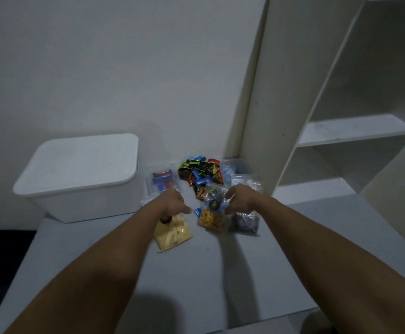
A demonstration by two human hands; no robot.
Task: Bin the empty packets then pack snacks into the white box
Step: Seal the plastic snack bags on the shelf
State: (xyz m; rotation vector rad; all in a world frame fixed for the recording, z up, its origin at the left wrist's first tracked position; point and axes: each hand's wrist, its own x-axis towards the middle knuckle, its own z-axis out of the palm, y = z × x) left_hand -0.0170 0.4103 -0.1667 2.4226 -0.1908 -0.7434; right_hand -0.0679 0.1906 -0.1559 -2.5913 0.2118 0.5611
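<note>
The white box (76,179) stands at the table's back left with its opening up. A pile of small colourful snack packets (200,173) lies against the wall. My left hand (173,203) reaches over a clear bag of pale yellow snacks (173,235) and grips its top edge with curled fingers. My right hand (241,201) pinches the top of a clear bag of orange crackers (211,221), which lies just right of the yellow bag. A bag of dark snacks (245,222) lies under my right wrist.
A clear packet with a blue and orange item (161,180) lies between the box and the pile. Another clear packet with blue contents (237,169) sits by the white shelf unit (341,141) on the right. The grey table (196,273) ends at a dark drop on the left.
</note>
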